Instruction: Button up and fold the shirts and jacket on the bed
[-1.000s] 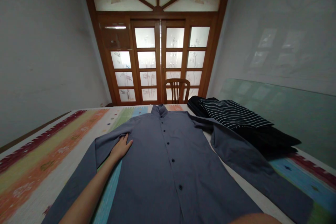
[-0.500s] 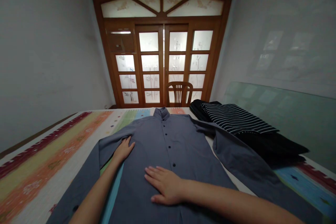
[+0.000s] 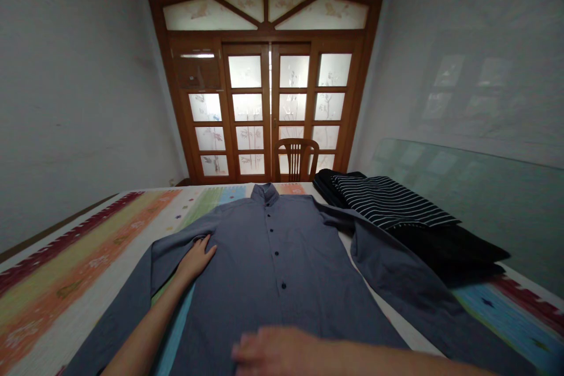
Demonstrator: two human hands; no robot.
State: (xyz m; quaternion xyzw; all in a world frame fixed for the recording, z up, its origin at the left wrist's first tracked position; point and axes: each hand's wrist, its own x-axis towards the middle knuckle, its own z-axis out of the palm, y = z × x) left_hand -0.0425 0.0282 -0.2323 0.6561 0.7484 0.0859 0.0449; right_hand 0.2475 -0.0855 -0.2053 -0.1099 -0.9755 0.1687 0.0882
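A grey-blue button-up shirt (image 3: 247,276) lies front side up, its collar away from me and its sleeves spread out to both sides. My left hand (image 3: 197,258) rests flat at the shirt's left armpit, where sleeve meets body, fingers stretched and apart from any grip. Low over the front of the shirt is my right hand (image 3: 277,352), slightly blurred, its fingers extended and nothing seen in them. The lower part of this hand is cut off by the picture's bottom edge, as is the shirt's hem.
Under the shirt is a bed cover with coloured stripes (image 3: 88,261). Folded dark clothes, with a black-and-white striped garment (image 3: 388,202) on top, are stacked at the right. A pale green headboard (image 3: 480,194) stands behind them. Beyond the bed are a wooden chair (image 3: 296,142) and glazed doors (image 3: 268,35).
My right hand has slid down the shirt front toward me. My left hand stays at the armpit. The whole view has shifted slightly.
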